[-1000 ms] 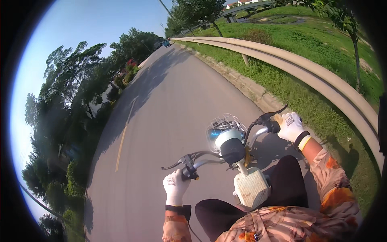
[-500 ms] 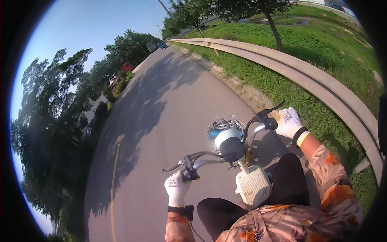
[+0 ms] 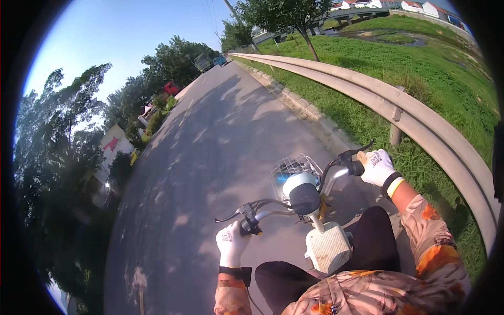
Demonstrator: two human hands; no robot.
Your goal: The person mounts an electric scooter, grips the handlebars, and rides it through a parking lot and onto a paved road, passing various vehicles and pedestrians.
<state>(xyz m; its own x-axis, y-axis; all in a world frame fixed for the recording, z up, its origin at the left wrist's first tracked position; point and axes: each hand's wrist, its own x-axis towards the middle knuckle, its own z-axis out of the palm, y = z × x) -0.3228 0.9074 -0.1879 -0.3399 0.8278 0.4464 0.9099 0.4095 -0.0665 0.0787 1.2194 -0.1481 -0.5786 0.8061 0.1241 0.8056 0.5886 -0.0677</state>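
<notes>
Guardrail (image 3: 420, 123) close right, left hand (image 3: 231, 244) and right hand (image 3: 378, 166) gripping handlebar (image 3: 294, 207)

White gloves are worn on the left hand (image 3: 231, 243) and right hand (image 3: 377, 167). An orange-and-beige floral pattern is shown on the sleeves (image 3: 429, 239). The guardrail (image 3: 420, 123) is grey, the grass (image 3: 415, 63) green.

Outdoors, rural paved road (image 3: 210, 157), seen from a moving scooter. Metal guardrail (image 3: 399, 113) runs along the road's right edge; mown grass bank (image 3: 420, 58) beyond it. Trees (image 3: 68, 157) and low buildings left of the road. Clear sky.
</notes>
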